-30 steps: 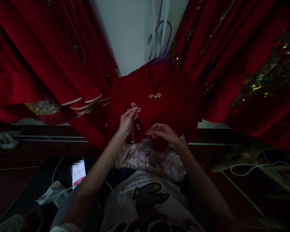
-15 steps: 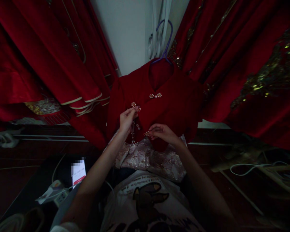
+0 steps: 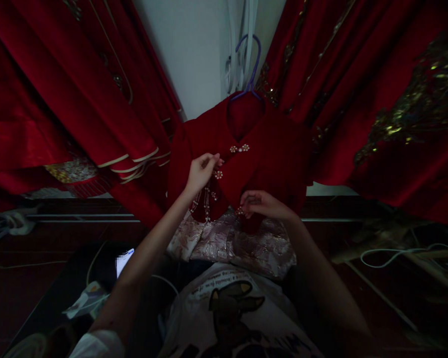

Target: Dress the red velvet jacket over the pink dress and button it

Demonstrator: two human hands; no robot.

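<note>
A red short jacket hangs on a purple hanger, its front partly open. A flower-shaped bead clasp joins the front at the neckline. My left hand is closed in a pinch on the left front panel, just above another bead flower. Beaded tassels dangle under that hand. Lower on the right panel, my right hand has its fingers curled around the jacket's edge beside a bead flower. Exactly what lies between the fingertips is hard to see.
Red gowns with gold trim hang on the left, and others with gold sequins on the right. Pale shiny brocade lies across the lap. A lit phone and a cable sit at the lower left.
My left hand has shifted slightly up and right, uncovering the bead flower below it. My right hand has moved a little right with the panel's edge. The view has turned slightly.
</note>
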